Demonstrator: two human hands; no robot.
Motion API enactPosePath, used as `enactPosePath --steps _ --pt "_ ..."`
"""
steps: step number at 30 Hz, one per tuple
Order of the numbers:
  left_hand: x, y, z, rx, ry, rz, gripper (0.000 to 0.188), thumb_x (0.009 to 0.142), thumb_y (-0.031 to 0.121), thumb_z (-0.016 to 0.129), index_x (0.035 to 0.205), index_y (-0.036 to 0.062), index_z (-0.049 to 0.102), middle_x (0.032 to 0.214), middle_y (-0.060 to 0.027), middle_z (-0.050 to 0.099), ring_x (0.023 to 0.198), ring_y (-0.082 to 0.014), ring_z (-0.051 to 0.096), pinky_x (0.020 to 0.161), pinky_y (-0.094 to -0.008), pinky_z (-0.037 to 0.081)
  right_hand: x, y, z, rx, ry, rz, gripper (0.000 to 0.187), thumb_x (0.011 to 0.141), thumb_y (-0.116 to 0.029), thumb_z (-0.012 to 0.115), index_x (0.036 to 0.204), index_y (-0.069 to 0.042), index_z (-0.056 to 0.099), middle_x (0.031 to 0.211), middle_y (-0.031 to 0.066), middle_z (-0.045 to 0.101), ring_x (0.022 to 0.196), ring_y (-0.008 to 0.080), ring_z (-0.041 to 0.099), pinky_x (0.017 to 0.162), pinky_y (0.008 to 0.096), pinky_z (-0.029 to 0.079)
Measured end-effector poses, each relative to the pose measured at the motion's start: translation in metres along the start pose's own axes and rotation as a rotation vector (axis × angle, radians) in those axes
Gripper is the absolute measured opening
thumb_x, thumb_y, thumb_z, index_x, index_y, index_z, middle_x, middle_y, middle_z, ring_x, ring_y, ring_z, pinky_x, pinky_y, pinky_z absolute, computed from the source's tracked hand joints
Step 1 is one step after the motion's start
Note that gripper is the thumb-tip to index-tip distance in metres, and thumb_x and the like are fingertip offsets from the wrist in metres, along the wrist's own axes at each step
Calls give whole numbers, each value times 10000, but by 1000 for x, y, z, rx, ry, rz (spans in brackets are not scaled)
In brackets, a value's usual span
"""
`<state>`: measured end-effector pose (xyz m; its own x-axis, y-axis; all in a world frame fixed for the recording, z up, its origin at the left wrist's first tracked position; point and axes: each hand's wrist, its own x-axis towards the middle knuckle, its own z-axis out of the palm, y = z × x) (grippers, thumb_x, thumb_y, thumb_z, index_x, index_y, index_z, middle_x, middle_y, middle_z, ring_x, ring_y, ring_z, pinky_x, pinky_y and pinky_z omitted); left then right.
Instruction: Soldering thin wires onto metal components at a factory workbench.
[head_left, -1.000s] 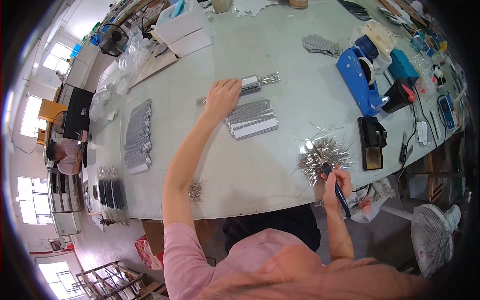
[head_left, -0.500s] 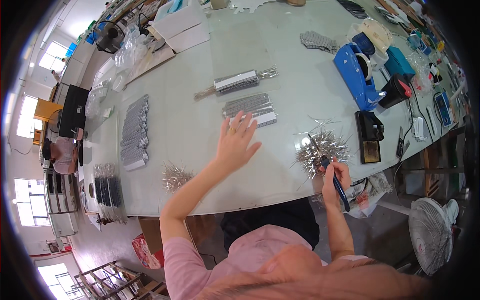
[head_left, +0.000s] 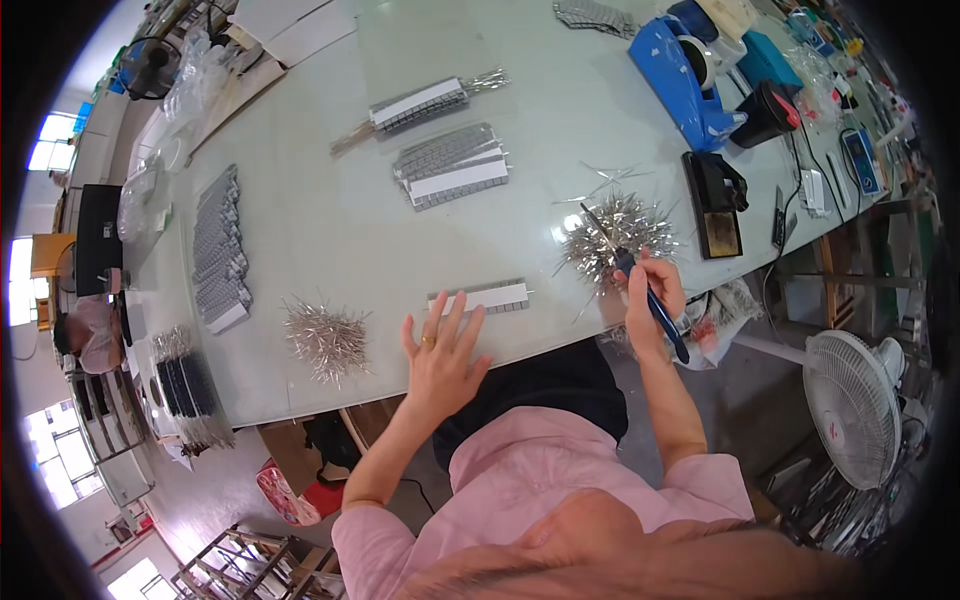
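My left hand (head_left: pixel 443 360), fingers spread, lies with its fingertips on the left part of a grey segmented strip (head_left: pixel 505 295) with a white band near the table's front edge. In my right hand (head_left: pixel 655 298) is a soldering iron (head_left: pixel 664 322) with a blue handle. Its thin metal tip points up and left over a loose heap of silvery metal pins (head_left: pixel 622 225). Farther back lies a stack of similar grey strips (head_left: pixel 455 165). Beyond that is a bundle of strips (head_left: pixel 420 105) with wires sticking out at both ends.
Left of my left hand sits another pin heap (head_left: pixel 327 340), and beyond it a long row of grey strips (head_left: pixel 220 250). A black iron stand with a sponge (head_left: pixel 715 210), a blue tape dispenser (head_left: pixel 680 85) and a black cup (head_left: pixel 768 113) stand at right. A fan (head_left: pixel 850 405) is beside the table.
My left hand has drawn back toward me from the strip stack, and one strip now lies by the front edge under its fingers. My right hand still holds the iron; the whole view has shifted.
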<state>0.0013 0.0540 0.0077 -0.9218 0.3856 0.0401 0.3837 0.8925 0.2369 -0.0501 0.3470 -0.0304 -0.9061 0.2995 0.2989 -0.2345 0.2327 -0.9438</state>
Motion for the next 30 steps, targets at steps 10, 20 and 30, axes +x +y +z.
enactPosePath --steps 10,20,30 --pt "41 98 31 -206 31 112 649 843 448 659 1387 127 507 1527 -131 370 1436 -336 280 1100 -602 178 -21 -8 -25 21 73 7 61 943 -25 557 984 0 519 819 55 611 740 133 675 1113 423 377" --pt "77 18 -5 -23 -7 453 514 876 467 618 1288 163 586 1545 -103 354 1453 -294 259 1089 -566 242 -28 -16 -33 77 130 5 77 934 -17 565 995 -16 518 808 63 645 752 113 661 1125 437 363" --pt "16 -10 -3 -128 -48 154 570 880 284 601 1425 165 484 1509 -168 378 1408 -340 335 1112 -602 196 -33 -48 -33 -128 -263 14 68 831 -40 669 837 -39 601 715 63 663 661 167 659 1000 453 484"
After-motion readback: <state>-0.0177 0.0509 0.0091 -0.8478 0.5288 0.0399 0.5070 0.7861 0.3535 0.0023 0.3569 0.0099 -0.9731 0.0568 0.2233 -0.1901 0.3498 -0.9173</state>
